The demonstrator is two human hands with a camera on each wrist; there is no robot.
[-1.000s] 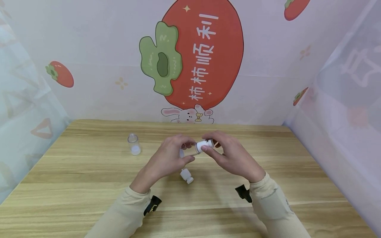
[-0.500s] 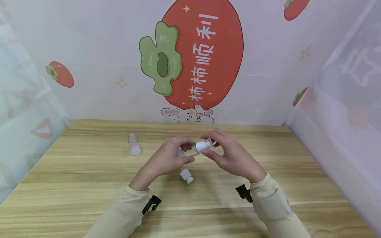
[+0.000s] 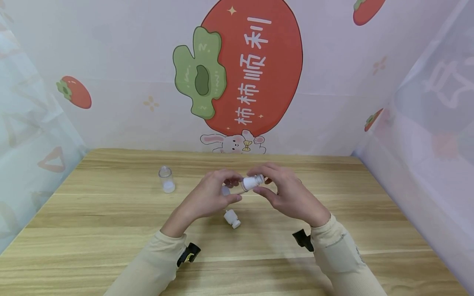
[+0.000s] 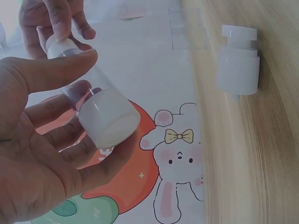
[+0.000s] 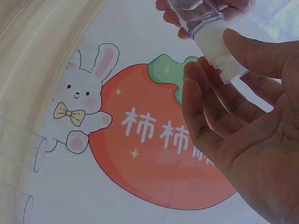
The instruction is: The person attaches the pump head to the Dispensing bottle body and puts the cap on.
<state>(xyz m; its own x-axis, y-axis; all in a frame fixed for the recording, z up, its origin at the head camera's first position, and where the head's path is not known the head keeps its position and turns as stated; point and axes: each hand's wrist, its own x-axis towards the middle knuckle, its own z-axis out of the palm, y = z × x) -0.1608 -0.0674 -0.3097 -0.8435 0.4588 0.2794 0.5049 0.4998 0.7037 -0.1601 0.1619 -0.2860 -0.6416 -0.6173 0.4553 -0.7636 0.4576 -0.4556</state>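
A small clear pump bottle [image 4: 110, 119] with a white base is held tilted above the table in my left hand [image 3: 212, 193], thumb on one side and fingers round the other. Its white pump head [image 3: 252, 182] points right, seated at the bottle's neck. My right hand [image 3: 286, 191] pinches this pump head between thumb and fingertips, seen closely in the right wrist view [image 5: 247, 116]. A second white pump head [image 3: 232, 218] lies on the table below my hands. To the left stands another clear bottle [image 3: 166, 179] with a white base and no pump head.
Two clear cylinders [image 5: 21, 144] show at the left edge of the right wrist view; in the head view my right hand mostly hides them. The wooden table [image 3: 111, 230] meets a printed backdrop [image 3: 122, 119] behind and at both sides.
My right thumb and fingers have shifted round the pump head, which appears slightly turned. The left hand has barely moved, and the things on the table lie as before.
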